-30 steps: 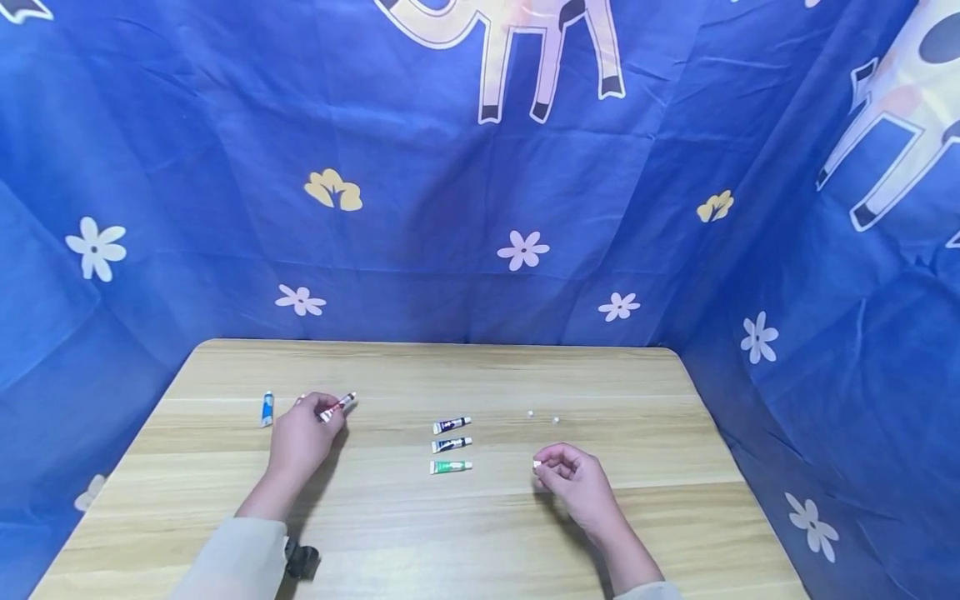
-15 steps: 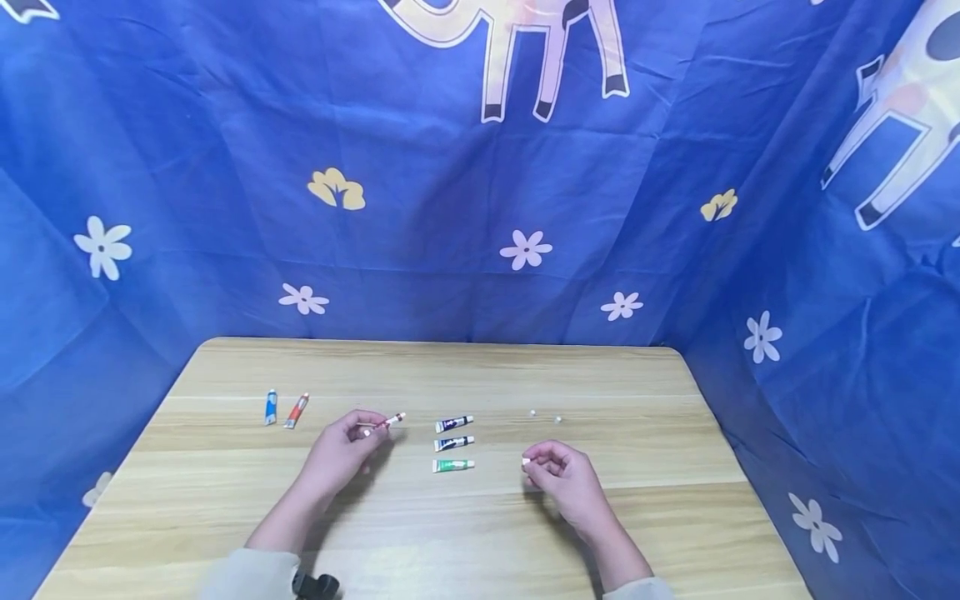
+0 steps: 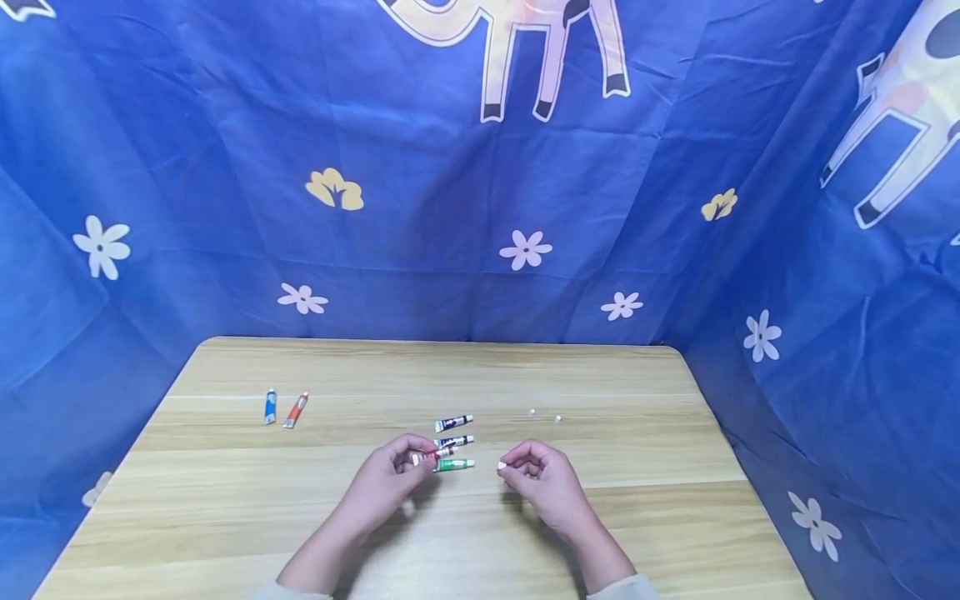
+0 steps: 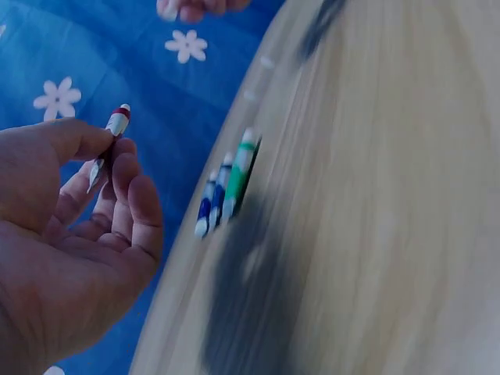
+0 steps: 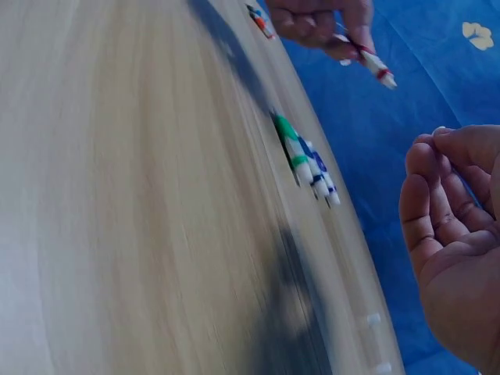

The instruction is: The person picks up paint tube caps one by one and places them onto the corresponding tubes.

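My left hand (image 3: 382, 483) pinches a small paint tube (image 3: 433, 456) with a dark red band, held above the table. In the left wrist view this tube (image 4: 117, 125) points its white end away from the palm. My right hand (image 3: 551, 487) pinches a tiny white cap (image 3: 502, 467) between thumb and index finger. The two hands face each other, a short gap apart. Beneath and beyond the left fingers lie a green paint tube (image 3: 457, 464) and two dark blue paint tubes (image 3: 453, 423), in a row. The held tube partly covers the nearer ones in the head view.
Two small white caps (image 3: 558, 418) lie on the wooden table (image 3: 600, 379), right of the row. At the left lie a blue paint tube (image 3: 270, 407) and an orange-red paint tube (image 3: 296, 410). Blue patterned cloth (image 3: 420, 208) hangs behind the table and at its sides.
My left hand has carried the dark red paint tube rightward and nearer, from beside the left tubes to over the row. My right hand has shifted left with the white cap.
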Demonstrator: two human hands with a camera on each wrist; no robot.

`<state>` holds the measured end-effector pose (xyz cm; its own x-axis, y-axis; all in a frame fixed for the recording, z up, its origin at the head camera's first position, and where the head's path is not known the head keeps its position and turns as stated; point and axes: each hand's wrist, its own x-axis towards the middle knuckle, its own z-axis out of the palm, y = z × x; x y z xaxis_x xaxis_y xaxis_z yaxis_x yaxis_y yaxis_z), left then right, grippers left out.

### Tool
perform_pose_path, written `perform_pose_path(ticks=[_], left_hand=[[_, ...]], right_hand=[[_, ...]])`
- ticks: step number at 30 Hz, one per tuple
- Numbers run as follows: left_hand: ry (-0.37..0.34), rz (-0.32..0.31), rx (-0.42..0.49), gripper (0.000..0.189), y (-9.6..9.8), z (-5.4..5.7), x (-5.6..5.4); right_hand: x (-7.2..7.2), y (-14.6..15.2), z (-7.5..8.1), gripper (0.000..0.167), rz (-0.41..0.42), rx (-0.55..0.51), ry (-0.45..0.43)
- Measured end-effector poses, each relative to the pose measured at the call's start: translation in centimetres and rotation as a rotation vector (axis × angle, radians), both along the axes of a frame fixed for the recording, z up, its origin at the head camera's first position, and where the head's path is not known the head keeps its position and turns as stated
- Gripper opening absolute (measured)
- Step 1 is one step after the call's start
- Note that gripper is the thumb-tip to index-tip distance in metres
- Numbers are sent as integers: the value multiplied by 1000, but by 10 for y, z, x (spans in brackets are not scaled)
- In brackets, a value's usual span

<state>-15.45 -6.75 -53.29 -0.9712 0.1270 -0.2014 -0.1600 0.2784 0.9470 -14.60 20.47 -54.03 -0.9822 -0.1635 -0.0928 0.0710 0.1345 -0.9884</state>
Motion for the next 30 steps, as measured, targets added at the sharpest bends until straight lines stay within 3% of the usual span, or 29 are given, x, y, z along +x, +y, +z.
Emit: perform_pose_path(ticks=[9, 15, 22, 30], left_hand=[[26, -82, 40, 21, 16, 4, 15], [50, -153, 38, 22, 18, -2, 19], [82, -148, -12, 18, 20, -4, 20], [90, -150, -3, 19, 20, -4, 22]], right_hand=[[3, -17, 2, 19, 28, 51, 54], [7, -21, -2, 15, 52, 90, 66], [10, -24, -4, 15, 43, 115, 64], [9, -26, -7, 16, 68, 99, 54]])
